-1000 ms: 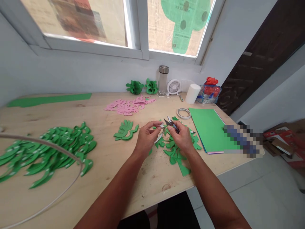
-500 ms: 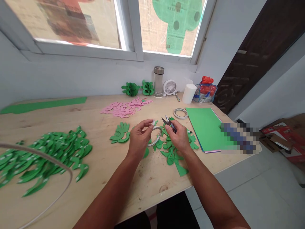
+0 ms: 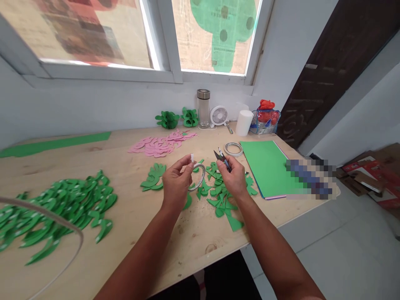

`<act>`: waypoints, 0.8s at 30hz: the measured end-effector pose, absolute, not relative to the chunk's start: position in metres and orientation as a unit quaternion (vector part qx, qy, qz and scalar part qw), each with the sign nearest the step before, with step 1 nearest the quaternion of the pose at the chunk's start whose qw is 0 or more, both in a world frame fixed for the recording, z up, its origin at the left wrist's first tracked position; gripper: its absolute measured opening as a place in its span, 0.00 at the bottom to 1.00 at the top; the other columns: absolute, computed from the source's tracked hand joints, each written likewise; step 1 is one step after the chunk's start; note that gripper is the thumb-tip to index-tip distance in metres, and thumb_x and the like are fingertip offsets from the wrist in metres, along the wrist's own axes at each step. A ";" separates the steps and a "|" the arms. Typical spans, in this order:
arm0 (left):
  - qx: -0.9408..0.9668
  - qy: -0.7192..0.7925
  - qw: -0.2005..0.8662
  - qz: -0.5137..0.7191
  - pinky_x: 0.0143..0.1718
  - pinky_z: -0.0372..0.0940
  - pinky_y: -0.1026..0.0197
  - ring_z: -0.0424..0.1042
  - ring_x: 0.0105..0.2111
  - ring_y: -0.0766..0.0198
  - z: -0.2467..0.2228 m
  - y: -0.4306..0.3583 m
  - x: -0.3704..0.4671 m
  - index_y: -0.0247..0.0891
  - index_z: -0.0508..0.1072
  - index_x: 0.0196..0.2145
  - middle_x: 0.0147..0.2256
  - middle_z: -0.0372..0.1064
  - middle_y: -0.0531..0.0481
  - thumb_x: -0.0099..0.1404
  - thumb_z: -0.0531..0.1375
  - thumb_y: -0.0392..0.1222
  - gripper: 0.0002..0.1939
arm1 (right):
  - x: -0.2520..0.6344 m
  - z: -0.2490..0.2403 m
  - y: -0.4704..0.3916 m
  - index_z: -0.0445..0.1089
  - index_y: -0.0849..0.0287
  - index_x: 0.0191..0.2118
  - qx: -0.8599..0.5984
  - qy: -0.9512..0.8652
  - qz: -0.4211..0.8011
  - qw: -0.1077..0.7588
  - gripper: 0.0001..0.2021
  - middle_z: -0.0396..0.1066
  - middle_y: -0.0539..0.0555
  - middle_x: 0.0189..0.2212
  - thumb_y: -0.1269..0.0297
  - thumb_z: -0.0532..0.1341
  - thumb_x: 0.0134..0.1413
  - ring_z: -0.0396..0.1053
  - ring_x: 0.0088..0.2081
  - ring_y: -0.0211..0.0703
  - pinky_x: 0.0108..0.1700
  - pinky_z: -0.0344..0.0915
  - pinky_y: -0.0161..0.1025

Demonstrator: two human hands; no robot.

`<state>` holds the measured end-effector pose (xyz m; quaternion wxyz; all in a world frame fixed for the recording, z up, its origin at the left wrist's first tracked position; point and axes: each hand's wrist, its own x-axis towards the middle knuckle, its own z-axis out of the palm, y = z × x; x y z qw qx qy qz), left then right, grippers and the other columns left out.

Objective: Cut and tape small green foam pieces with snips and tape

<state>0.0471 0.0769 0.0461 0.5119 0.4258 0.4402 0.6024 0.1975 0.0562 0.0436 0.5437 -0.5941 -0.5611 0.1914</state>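
Note:
Pinched in my left hand (image 3: 177, 180) is a roll of white tape (image 3: 202, 178), with a short loose end sticking up past my fingertips. My right hand (image 3: 231, 174) is closed around a pair of small dark scissors (image 3: 222, 160), their blades pointing up and left, apart from the tape. A slim pen-like thing shows beside the blades. Green paper scraps (image 3: 220, 200) lie below and between my hands. Left of my left hand rests a small pile of green cut-out shapes (image 3: 153, 177).
Many green curved pieces with white patches (image 3: 68, 204) cover the table's left. Pink cut-outs (image 3: 159, 143), a second tape roll (image 3: 233, 149), green sheets (image 3: 268, 166), a glass bottle (image 3: 203, 109), a small fan (image 3: 219, 116) and a white roll (image 3: 244, 123) stand or lie farther back.
My left hand and the tape roll have moved slightly left, away from the scissors, which stay in my right hand. The whole view has shifted a little.

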 end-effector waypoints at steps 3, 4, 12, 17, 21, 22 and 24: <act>0.443 0.439 0.509 0.594 0.14 0.48 0.70 0.52 0.15 0.79 0.049 0.075 0.049 0.34 0.68 0.53 0.35 0.71 0.47 0.50 0.65 0.43 0.32 | 0.198 0.044 0.056 0.67 0.59 0.31 -0.592 -0.556 0.189 0.552 0.13 0.59 0.46 0.20 0.53 0.57 0.52 0.57 0.24 0.35 0.26 0.53 0.32; 0.450 0.437 0.509 0.589 0.13 0.48 0.70 0.52 0.16 0.79 0.049 0.075 0.050 0.35 0.65 0.56 0.36 0.71 0.46 0.50 0.65 0.43 0.35 | 0.198 0.045 0.056 0.67 0.59 0.31 -0.592 -0.554 0.188 0.554 0.13 0.58 0.46 0.19 0.53 0.57 0.52 0.57 0.24 0.35 0.26 0.53 0.32; 0.515 0.409 0.483 0.579 0.14 0.50 0.72 0.51 0.15 0.79 0.060 0.074 0.063 0.43 0.53 0.62 0.38 0.70 0.48 0.55 0.61 0.40 0.38 | 0.201 0.048 0.056 0.66 0.58 0.29 -0.589 -0.526 0.188 0.585 0.12 0.57 0.45 0.19 0.54 0.57 0.52 0.54 0.23 0.34 0.25 0.52 0.32; 0.640 0.408 0.351 0.548 0.20 0.56 0.71 0.56 0.17 0.78 0.059 0.080 0.079 0.44 0.51 0.63 0.43 0.69 0.47 0.59 0.56 0.37 0.35 | 0.203 0.048 0.057 0.65 0.58 0.30 -0.578 -0.491 0.186 0.625 0.12 0.57 0.45 0.19 0.53 0.57 0.52 0.54 0.23 0.35 0.25 0.53 0.33; 0.720 0.414 0.240 0.503 0.24 0.59 0.69 0.55 0.17 0.77 0.045 0.088 0.094 0.43 0.48 0.64 0.48 0.68 0.45 0.60 0.53 0.35 0.35 | 0.205 0.046 0.059 0.66 0.59 0.33 -0.571 -0.461 0.177 0.657 0.13 0.60 0.47 0.21 0.53 0.57 0.52 0.57 0.25 0.37 0.27 0.56 0.34; 0.735 0.408 0.226 0.492 0.25 0.60 0.68 0.56 0.18 0.76 0.041 0.090 0.097 0.43 0.48 0.64 0.49 0.68 0.44 0.61 0.52 0.34 0.35 | 0.206 0.045 0.059 0.66 0.59 0.34 -0.568 -0.455 0.176 0.663 0.13 0.60 0.48 0.22 0.53 0.57 0.52 0.58 0.26 0.37 0.28 0.57 0.34; 0.761 0.394 0.209 0.471 0.28 0.61 0.67 0.60 0.20 0.73 0.032 0.092 0.104 0.42 0.48 0.64 0.51 0.67 0.43 0.61 0.51 0.33 0.35 | 0.206 0.045 0.059 0.66 0.60 0.35 -0.563 -0.448 0.176 0.671 0.14 0.61 0.48 0.23 0.53 0.57 0.52 0.59 0.26 0.37 0.28 0.57 0.34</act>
